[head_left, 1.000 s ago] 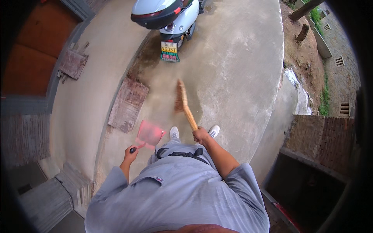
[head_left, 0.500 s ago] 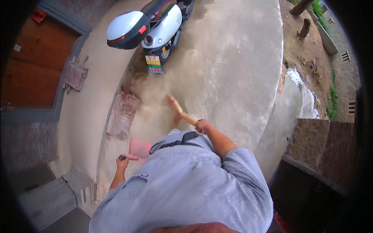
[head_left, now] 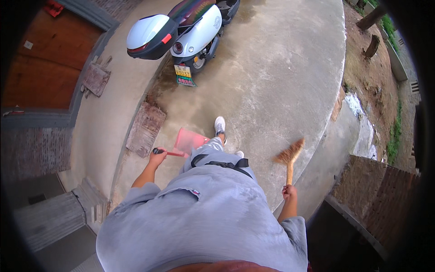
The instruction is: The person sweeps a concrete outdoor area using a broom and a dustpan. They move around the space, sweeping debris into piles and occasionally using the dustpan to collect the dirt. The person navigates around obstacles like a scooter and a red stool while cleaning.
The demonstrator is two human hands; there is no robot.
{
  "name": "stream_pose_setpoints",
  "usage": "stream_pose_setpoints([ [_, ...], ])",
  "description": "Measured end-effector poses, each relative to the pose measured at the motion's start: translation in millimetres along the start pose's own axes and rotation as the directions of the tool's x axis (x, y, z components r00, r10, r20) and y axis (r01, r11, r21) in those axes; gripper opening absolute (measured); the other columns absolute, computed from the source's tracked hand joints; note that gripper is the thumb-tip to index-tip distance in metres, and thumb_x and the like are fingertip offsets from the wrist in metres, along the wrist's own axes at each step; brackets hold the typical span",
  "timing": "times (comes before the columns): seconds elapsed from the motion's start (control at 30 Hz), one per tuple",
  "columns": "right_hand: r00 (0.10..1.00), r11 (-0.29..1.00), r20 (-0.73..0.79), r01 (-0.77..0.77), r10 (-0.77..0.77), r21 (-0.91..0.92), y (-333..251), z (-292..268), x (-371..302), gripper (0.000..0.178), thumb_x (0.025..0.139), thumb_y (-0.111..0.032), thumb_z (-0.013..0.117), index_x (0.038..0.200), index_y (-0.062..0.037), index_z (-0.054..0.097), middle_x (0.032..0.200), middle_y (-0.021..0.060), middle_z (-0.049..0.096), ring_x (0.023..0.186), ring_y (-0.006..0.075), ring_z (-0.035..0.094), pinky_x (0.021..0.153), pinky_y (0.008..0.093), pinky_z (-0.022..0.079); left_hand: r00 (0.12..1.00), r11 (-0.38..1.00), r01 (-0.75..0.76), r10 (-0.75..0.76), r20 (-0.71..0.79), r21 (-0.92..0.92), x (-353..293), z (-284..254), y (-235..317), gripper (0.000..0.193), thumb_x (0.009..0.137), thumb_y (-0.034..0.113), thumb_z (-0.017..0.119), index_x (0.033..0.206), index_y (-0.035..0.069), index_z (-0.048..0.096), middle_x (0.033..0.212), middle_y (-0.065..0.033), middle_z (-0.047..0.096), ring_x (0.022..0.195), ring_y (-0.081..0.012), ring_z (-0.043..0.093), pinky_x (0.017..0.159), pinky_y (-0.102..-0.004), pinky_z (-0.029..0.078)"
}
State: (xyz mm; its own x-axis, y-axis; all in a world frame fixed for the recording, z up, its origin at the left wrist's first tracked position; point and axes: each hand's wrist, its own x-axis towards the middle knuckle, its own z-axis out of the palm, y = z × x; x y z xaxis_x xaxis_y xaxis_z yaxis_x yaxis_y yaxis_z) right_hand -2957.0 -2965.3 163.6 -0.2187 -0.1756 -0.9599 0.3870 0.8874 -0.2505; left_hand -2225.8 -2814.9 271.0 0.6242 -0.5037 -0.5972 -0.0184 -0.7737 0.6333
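Note:
My left hand (head_left: 157, 157) is closed round the dark-ended handle of a pink dustpan (head_left: 189, 140), held out in front of me on the left. The pan's near part is partly hidden behind my shirt and leg. Off to the right, my right hand (head_left: 289, 192) grips the pale handle of a short straw broom (head_left: 290, 155). Its brown bristles fan out above the concrete, away from my body; whether they touch the ground I cannot tell. One of my white shoes (head_left: 220, 125) is stretched forward between the two tools.
A white and black scooter (head_left: 198, 36) with a rear box (head_left: 152, 37) stands ahead. A worn board (head_left: 146, 128) lies along the concrete step at left, near a brown door (head_left: 50, 68). Bare soil with a stump (head_left: 372, 46) borders the concrete at right.
My right hand has swung the broom from in front of me out to the right. The dustpan has moved a little forward and right, and a shoe has come into view.

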Motion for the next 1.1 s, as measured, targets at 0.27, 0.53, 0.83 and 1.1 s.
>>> stream_pose_setpoints([
  [0.27, 0.951, 0.988, -0.290, 0.131, -0.104, 0.077, -55, 26, 10, 0.009, 0.080, 0.001, 0.042, 0.084, -0.0038, 0.049, 0.060, 0.0053, 0.046, 0.043, 0.0131, 0.041, 0.035, 0.0243, 0.033, 0.982, 0.988, -0.135, 0.124, 0.139, 0.071, 109, 82, 111, 0.010, 0.072, 0.019, 0.067, 0.079, 0.012, 0.063, 0.064, -0.0008, 0.058, 0.057, -0.0101, 0.054, 0.052, -0.0265, 0.044],
  [0.53, 0.992, 0.985, -0.068, 0.118, -0.110, 0.128, -160, 174, 11, 0.006, 0.077, 0.001, 0.045, 0.076, -0.0040, 0.046, 0.061, 0.0071, 0.043, 0.039, 0.0151, 0.037, 0.033, 0.0250, 0.031, 0.970, 0.985, -0.167, 0.157, 0.185, 0.039, 197, 137, 181, 0.016, 0.070, 0.014, 0.067, 0.085, 0.010, 0.065, 0.076, -0.0007, 0.061, 0.069, -0.0117, 0.055, 0.064, -0.0277, 0.046],
  [0.83, 0.984, 0.865, 0.110, 0.178, -0.143, -0.469, -228, 465, -50, 0.005, 0.076, -0.001, 0.049, 0.077, 0.0019, 0.051, 0.053, 0.0057, 0.044, 0.039, 0.0186, 0.042, 0.035, 0.0304, 0.033, 0.964, 0.988, -0.131, 0.106, 0.245, 0.087, 230, 124, 254, 0.015, 0.071, 0.012, 0.063, 0.086, 0.010, 0.064, 0.070, 0.0001, 0.058, 0.062, -0.0097, 0.053, 0.058, -0.0261, 0.044],
  [1.1, 0.909, 0.410, 0.400, 0.412, -0.120, -0.814, -286, 547, -53, 0.011, 0.073, -0.006, 0.053, 0.070, 0.0035, 0.056, 0.056, 0.0080, 0.053, 0.043, 0.0186, 0.049, 0.038, 0.0320, 0.037, 0.978, 0.995, -0.049, 0.030, 0.205, 0.089, 230, 123, 257, 0.015, 0.069, 0.010, 0.063, 0.084, 0.009, 0.063, 0.069, -0.0021, 0.059, 0.062, -0.0115, 0.054, 0.058, -0.0270, 0.045],
])
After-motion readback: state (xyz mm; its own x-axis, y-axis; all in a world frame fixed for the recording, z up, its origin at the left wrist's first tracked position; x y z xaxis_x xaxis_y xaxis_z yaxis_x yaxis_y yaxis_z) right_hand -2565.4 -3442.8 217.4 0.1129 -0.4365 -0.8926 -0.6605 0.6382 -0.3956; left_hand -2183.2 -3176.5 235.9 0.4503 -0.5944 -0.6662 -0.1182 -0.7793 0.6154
